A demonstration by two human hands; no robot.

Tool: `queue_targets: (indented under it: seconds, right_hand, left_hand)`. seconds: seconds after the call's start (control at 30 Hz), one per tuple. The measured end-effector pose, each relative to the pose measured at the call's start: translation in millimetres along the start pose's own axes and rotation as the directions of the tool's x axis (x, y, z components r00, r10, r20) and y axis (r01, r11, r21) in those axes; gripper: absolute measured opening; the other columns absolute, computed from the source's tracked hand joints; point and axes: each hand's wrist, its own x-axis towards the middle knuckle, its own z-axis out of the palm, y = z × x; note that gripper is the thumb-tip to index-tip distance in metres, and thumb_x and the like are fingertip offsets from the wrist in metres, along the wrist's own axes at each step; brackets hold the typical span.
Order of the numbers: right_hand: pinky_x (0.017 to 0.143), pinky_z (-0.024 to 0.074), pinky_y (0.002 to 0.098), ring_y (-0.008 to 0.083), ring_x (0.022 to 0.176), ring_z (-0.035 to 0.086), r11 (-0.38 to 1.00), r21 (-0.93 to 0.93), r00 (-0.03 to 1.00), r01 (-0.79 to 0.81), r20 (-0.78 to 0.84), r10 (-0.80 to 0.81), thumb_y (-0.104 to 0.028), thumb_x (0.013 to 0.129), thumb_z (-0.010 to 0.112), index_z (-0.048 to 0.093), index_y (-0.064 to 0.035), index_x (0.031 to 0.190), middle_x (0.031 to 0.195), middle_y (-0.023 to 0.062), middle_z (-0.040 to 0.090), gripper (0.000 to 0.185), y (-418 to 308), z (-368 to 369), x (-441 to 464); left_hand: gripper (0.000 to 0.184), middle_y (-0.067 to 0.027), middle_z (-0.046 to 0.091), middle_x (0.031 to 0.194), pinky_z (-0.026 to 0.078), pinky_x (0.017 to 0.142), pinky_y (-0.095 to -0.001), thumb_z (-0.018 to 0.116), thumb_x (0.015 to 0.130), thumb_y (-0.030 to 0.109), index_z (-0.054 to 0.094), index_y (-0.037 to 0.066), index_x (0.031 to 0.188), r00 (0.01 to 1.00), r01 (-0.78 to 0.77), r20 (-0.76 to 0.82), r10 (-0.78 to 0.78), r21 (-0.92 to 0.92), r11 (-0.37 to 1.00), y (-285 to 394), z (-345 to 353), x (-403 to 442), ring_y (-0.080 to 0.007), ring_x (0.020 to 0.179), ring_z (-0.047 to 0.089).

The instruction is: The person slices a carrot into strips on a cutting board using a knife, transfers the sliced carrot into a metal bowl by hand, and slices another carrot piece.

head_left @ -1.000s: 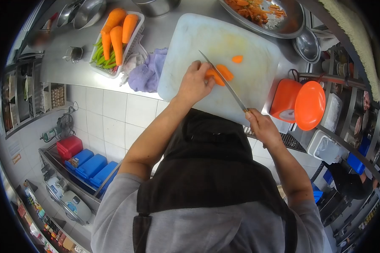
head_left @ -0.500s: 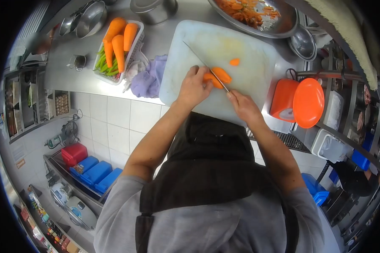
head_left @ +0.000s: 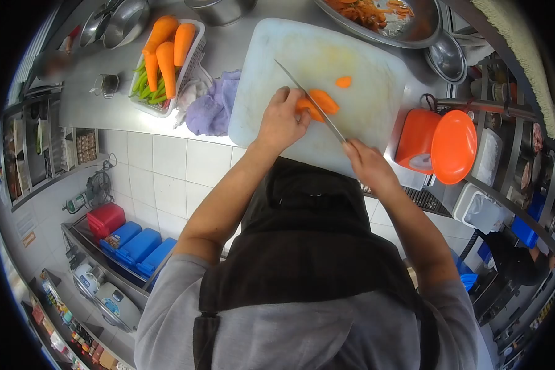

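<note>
In the head view, a carrot lies in cut pieces on the white cutting board, with a small carrot piece apart from them toward the back. My left hand is closed, its curled fingers pressing on the carrot's left side. My right hand grips the handle of a long knife. The blade slants up and left across the carrot, right beside my left fingertips, and its tip points to the board's back left. The knife handle is mostly hidden in my fist.
Left of the board lie a purple cloth and a white basket of whole carrots and green beans. A steel bowl of carrot peelings stands behind. An orange container and orange lid sit at the right.
My right hand has drawn the knife back toward me and to the right, so less blade reaches past the carrot. My left hand stays on the carrot. The whole view has shifted slightly.
</note>
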Motion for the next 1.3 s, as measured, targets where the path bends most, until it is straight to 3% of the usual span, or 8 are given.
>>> queue_targets:
  seconds: [0.17,0.43,0.5,0.73,0.83,0.9,1.0,1.3]
  right_hand:
    - [0.084,0.0461,0.0516,0.0473,0.098,0.060,0.994,0.074,0.996,0.083,-0.029,-0.081,-0.042,0.104,0.040,0.060,-0.0059,0.112,0.099,0.0261,0.066,0.042,5,25,47]
    - [0.078,0.0460,0.0534,0.0496,0.092,0.060,0.993,0.048,0.991,0.108,-0.089,-0.103,-0.040,0.104,0.044,0.060,-0.0062,0.112,0.094,0.0271,0.066,0.039,-3,-6,-2]
    - [0.079,0.0469,0.0527,0.0498,0.091,0.061,0.998,0.053,0.999,-0.041,0.035,0.039,-0.038,0.104,0.045,0.060,-0.0066,0.117,0.094,0.0284,0.066,0.037,-2,-15,-20]
    - [0.080,0.0473,0.0527,0.0494,0.094,0.061,0.992,0.065,0.989,-0.108,0.105,0.100,-0.038,0.104,0.044,0.060,-0.0062,0.120,0.095,0.0298,0.065,0.038,-1,-19,-27]
    - [0.081,0.0470,0.0522,0.0477,0.096,0.061,0.995,0.053,0.995,-0.086,0.064,0.083,-0.038,0.104,0.043,0.060,-0.0064,0.120,0.098,0.0282,0.066,0.039,-1,-4,1]
    - [0.082,0.0465,0.0522,0.0467,0.097,0.060,1.000,-0.022,0.998,0.021,0.058,-0.020,-0.039,0.104,0.043,0.060,-0.0069,0.118,0.101,0.0270,0.065,0.039,-8,6,33]
    - [0.080,0.0461,0.0528,0.0474,0.095,0.059,0.986,0.112,0.991,0.124,-0.057,-0.118,-0.040,0.103,0.043,0.060,-0.0074,0.115,0.099,0.0268,0.065,0.039,7,21,43]
    - [0.080,0.0455,0.0543,0.0498,0.092,0.060,0.996,0.083,1.000,0.021,0.004,-0.021,-0.040,0.104,0.043,0.060,-0.0081,0.118,0.094,0.0284,0.065,0.039,-5,-7,-6]
  left_hand:
    - [0.034,-0.0197,0.059,0.103,0.054,0.077,-0.0453,0.069,0.079,0.008,0.058,0.004,0.110,1.000,-0.012,-0.005,0.012,0.021,1.000,-1,-3,-1,-0.0380,0.093,0.061]
    - [0.036,-0.0193,0.059,0.105,0.055,0.077,-0.0441,0.070,0.079,0.008,0.055,0.004,0.111,1.000,-0.001,-0.015,0.001,0.012,1.000,2,-3,0,-0.0376,0.094,0.063]
    - [0.036,-0.0190,0.059,0.105,0.056,0.077,-0.0438,0.070,0.079,0.008,0.056,0.005,0.111,1.000,-0.004,-0.019,0.004,0.001,1.000,2,-3,0,-0.0374,0.094,0.063]
    - [0.035,-0.0186,0.060,0.104,0.055,0.078,-0.0438,0.070,0.078,0.008,0.056,0.004,0.110,1.000,0.006,-0.014,-0.006,-0.002,1.000,0,-1,0,-0.0367,0.095,0.062]
    - [0.035,-0.0192,0.060,0.104,0.055,0.078,-0.0442,0.070,0.078,0.009,0.057,0.004,0.111,1.000,-0.020,-0.018,0.021,0.032,0.999,0,-2,1,-0.0371,0.095,0.062]
    - [0.035,-0.0196,0.060,0.104,0.055,0.078,-0.0445,0.070,0.078,0.009,0.057,0.004,0.111,1.000,-0.019,-0.023,0.020,0.031,0.999,0,1,0,-0.0376,0.095,0.062]
    - [0.035,-0.0203,0.060,0.104,0.054,0.079,-0.0452,0.070,0.079,0.009,0.057,0.004,0.111,1.000,-0.007,-0.027,0.008,0.021,1.000,1,-4,2,-0.0385,0.095,0.062]
    - [0.033,-0.0188,0.062,0.108,0.054,0.080,-0.0456,0.070,0.082,0.012,0.056,0.006,0.112,0.999,0.032,-0.007,-0.032,-0.003,0.999,1,-2,0,-0.0396,0.096,0.064]
